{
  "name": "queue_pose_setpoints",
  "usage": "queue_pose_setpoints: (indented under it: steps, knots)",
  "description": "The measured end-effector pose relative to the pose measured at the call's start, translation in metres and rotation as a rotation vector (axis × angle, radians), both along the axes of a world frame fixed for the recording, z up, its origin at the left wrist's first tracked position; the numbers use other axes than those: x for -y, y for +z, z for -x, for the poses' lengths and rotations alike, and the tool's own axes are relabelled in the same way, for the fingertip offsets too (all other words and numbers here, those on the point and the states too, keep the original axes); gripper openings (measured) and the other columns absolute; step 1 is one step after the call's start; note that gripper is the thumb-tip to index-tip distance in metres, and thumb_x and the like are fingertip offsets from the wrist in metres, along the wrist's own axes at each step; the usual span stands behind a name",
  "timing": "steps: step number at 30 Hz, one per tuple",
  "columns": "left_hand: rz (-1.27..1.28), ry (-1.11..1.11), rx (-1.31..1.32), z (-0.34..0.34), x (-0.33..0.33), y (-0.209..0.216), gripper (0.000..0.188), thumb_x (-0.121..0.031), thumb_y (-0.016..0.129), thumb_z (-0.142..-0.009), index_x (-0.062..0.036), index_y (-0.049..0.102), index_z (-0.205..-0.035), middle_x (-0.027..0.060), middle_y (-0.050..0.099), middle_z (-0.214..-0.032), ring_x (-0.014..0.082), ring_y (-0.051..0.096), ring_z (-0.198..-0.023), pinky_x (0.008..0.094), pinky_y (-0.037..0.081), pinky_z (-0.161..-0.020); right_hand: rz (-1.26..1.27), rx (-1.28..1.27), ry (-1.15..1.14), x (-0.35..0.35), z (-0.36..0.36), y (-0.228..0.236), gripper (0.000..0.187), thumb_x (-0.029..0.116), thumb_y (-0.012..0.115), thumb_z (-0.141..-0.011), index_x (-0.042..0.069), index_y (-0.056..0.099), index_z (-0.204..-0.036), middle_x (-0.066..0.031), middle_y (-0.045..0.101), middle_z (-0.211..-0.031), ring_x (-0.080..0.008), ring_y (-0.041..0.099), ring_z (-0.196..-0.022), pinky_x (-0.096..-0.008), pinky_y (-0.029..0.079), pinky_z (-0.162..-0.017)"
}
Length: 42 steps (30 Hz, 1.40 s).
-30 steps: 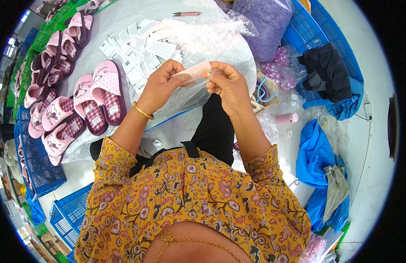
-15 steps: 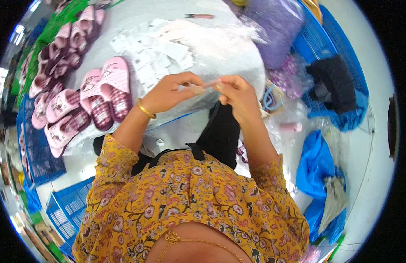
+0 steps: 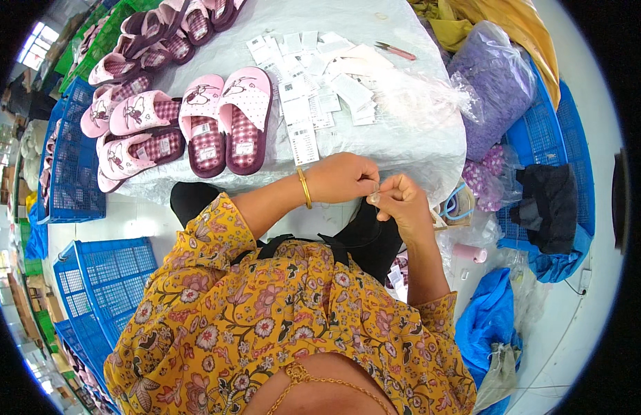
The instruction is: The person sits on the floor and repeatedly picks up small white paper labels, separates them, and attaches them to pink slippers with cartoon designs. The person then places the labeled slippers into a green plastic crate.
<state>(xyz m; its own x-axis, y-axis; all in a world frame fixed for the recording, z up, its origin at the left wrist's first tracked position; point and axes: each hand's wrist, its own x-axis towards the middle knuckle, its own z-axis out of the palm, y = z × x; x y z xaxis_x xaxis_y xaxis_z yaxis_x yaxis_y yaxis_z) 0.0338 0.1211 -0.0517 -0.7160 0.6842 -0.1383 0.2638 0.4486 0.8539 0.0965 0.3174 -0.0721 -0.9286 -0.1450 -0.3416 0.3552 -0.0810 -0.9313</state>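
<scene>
Above my lap, close to the table's near edge, both hands meet with their fingertips pinched. My left hand (image 3: 342, 177), with a gold bangle at the wrist, is closed, its thumb and forefinger touching the right fingertips. My right hand (image 3: 405, 202) is likewise closed in a pinch. Whatever thin thing they hold is too small to make out. A pair of pink slippers (image 3: 246, 116) with plum checked insoles stands left of the hands on the white-covered table (image 3: 348, 144). Beyond the hands lie printed paper tags (image 3: 303, 142) and a heap of fine whitish strands (image 3: 419, 91).
Red-handled thread snips (image 3: 398, 51) lie at the far side. More slippers (image 3: 149, 109) line the table's left. A purple bundle in clear plastic (image 3: 497, 72) sits right, by a blue crate (image 3: 542, 142). Blue crates (image 3: 116, 280) stand lower left; a pink roll (image 3: 470, 253) lies right.
The view has shifted, so the table appears farther right. My hands have come closer together, fingertips now meeting. The pale translucent strip seen between them earlier no longer shows.
</scene>
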Motion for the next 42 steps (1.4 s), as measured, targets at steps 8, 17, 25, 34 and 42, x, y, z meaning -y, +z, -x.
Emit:
queue_pose_setpoints:
  steps: [8,17,25,34,42]
  knots:
    - [0.003,0.158,-0.554,-0.024,0.01,0.0,0.007,-0.014,0.06,-0.081,-0.0071,0.06,-0.083,0.0087,0.059,-0.082,0.0316,0.058,-0.085,0.0416,0.05,-0.072,-0.538,-0.419,-0.039,0.003,-0.005,0.026,0.024,0.009,0.078,-0.08,0.003,0.065,-0.1,-0.0007,0.063,-0.078,-0.0045,0.052,-0.061,-0.0209,0.044,-0.053]
    - [-0.148,0.253,-0.509,-0.038,0.034,-0.002,0.015,-0.015,0.07,-0.08,-0.0063,0.063,-0.091,0.0105,0.061,-0.088,0.0305,0.058,-0.085,0.0398,0.048,-0.073,-0.109,-0.161,0.097,0.034,-0.001,0.014,0.019,0.009,0.069,-0.089,0.002,0.065,-0.105,-0.0004,0.067,-0.087,-0.0041,0.056,-0.073,-0.0195,0.044,-0.063]
    - [0.387,0.395,-0.933,-0.039,0.085,-0.007,0.044,-0.018,0.076,-0.075,-0.0048,0.063,-0.115,0.0087,0.061,-0.116,0.0275,0.055,-0.11,0.0404,0.042,-0.094,-0.139,-0.204,0.073,0.037,0.006,0.002,0.015,0.01,0.067,-0.091,0.001,0.065,-0.102,0.0036,0.061,-0.082,-0.0037,0.049,-0.068,-0.0201,0.041,-0.061]
    - [0.395,0.433,-1.052,-0.036,0.093,-0.013,0.03,-0.004,0.068,-0.072,-0.0042,0.067,-0.102,0.0061,0.066,-0.102,0.0255,0.061,-0.096,0.0376,0.047,-0.081,-0.072,-0.207,0.077,0.045,0.009,-0.006,0.015,0.011,0.066,-0.091,0.001,0.064,-0.101,0.003,0.06,-0.082,-0.0044,0.048,-0.069,-0.0207,0.041,-0.063]
    - [0.103,0.503,-1.162,-0.05,0.1,-0.008,0.024,0.004,0.07,-0.066,-0.0064,0.069,-0.088,0.0056,0.069,-0.092,0.0245,0.064,-0.084,0.0357,0.048,-0.071,0.029,-0.282,-0.002,0.075,0.031,-0.009,0.016,0.013,0.064,-0.092,0.001,0.062,-0.102,0.0013,0.062,-0.089,-0.0061,0.052,-0.078,-0.0224,0.044,-0.073]
